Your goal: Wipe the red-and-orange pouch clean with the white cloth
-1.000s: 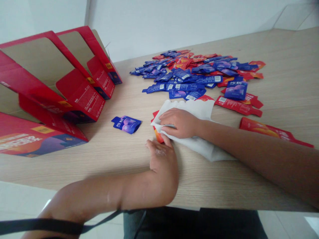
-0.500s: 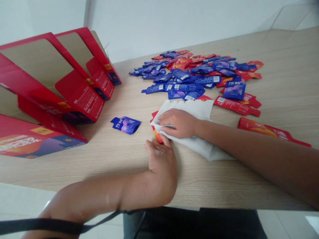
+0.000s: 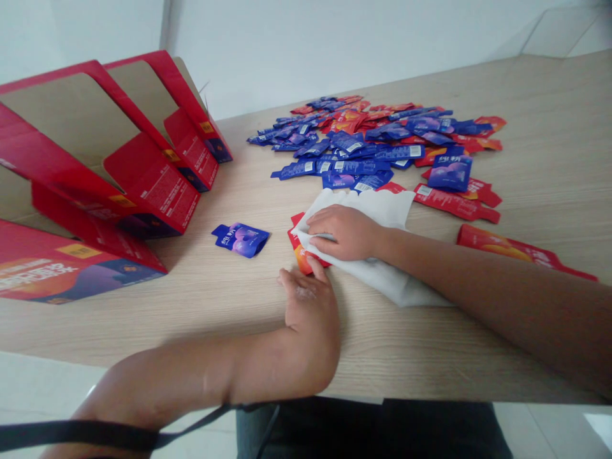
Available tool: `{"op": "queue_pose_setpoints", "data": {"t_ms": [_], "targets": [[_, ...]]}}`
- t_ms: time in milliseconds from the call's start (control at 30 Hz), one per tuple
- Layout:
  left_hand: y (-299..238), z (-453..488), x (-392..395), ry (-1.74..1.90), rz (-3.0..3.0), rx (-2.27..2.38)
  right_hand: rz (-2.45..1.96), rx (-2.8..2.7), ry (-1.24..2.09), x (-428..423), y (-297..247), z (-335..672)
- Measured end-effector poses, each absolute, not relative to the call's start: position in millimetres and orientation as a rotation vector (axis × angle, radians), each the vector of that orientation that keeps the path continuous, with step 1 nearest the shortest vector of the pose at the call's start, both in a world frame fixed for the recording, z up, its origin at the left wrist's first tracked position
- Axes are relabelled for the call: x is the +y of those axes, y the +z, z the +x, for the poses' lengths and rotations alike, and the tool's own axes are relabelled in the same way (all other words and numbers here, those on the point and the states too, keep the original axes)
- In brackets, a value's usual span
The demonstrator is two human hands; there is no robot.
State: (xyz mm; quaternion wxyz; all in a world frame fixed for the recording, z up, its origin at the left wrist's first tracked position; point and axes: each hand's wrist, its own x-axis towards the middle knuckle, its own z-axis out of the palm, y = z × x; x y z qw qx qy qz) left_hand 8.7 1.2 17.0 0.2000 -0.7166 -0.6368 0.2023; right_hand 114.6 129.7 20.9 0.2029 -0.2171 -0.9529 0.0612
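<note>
A red and orange sachet [image 3: 302,257] lies flat on the table, partly covered by a white cloth wipe [image 3: 377,207]. My right hand [image 3: 342,233] presses down over the sachet, its fingers closed on a fold of the wipe. At the sachet's near edge is my left hand [image 3: 310,290], with one fingertip touching it and two visible digits spread apart; its other fingers are hidden. To the left, a single blue sachet [image 3: 241,240] rests on the wood surface, apart from both hands.
Beyond my hands spreads a heap of blue and red sachets [image 3: 354,143]. Another red sachet [image 3: 516,250] lies beside my right forearm. Several open red cartons [image 3: 157,191] stand along the left of the wooden table [image 3: 229,303], with a white wall [image 3: 335,51] behind.
My right hand has slid slightly to the right with the wipe, and a little more of the red sachet shows. My left hand has barely moved.
</note>
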Motion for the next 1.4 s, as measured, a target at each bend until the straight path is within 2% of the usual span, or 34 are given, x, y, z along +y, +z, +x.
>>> {"op": "queue_pose_setpoints", "data": {"t_ms": [133, 500, 733, 1067, 1400], "targets": [[15.7, 8.8, 2.3, 0.606, -1.977, -1.762, -0.511, -2.662, 0.194, 125.8, 22.5, 113.2], [17.6, 8.7, 0.8, 0.518, -2.001, -1.8, -0.694, -2.641, 0.162, 132.2, 20.1, 114.8], [17.6, 8.8, 1.2, 0.476, -2.032, -1.831, -0.534, -2.656, 0.196, 125.7, 21.7, 112.9], [17.6, 9.6, 0.4, 0.535, -1.973, -1.764, -0.713, -2.64, 0.152, 131.0, 19.6, 114.1], [15.5, 8.3, 1.7, 0.527, -2.008, -1.794, -0.526, -2.667, 0.205, 125.8, 21.7, 112.7]]}}
